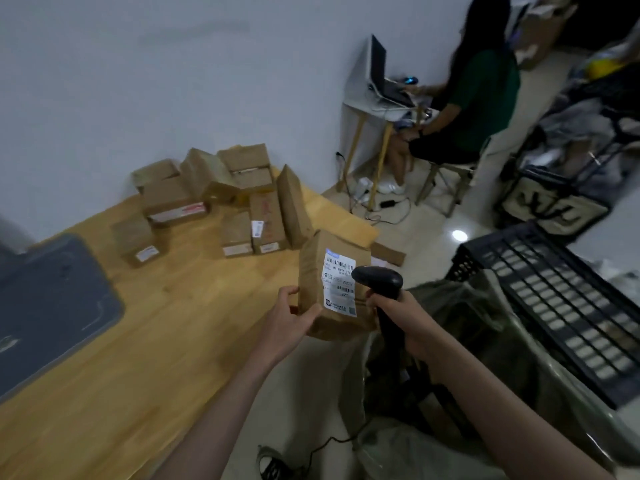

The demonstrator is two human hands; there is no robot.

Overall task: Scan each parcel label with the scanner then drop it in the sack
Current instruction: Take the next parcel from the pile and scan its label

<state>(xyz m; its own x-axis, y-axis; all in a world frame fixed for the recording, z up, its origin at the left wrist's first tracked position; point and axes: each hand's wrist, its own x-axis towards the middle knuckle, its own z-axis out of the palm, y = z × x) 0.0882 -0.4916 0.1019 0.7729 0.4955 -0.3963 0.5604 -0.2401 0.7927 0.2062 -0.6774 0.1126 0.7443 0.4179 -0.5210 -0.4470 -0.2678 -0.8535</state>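
Note:
My left hand (289, 318) grips a brown cardboard parcel (317, 271) by its lower left corner, holding it upright past the table's right edge. Its white label (339, 285) with barcodes faces me. My right hand (398, 318) grips the handle of a black scanner (379, 277), whose head sits right in front of the label's right side. The grey-green sack (478, 344) lies open below and to the right of both hands. Several more brown parcels (214, 199) are piled at the far end of the wooden table (138, 341).
A dark grey mat (48, 306) lies on the table's left. A black plastic crate (561, 306) stands right of the sack. A seated person (474, 88) works at a laptop on a small table at the back. The scanner's cable (322, 445) trails on the floor.

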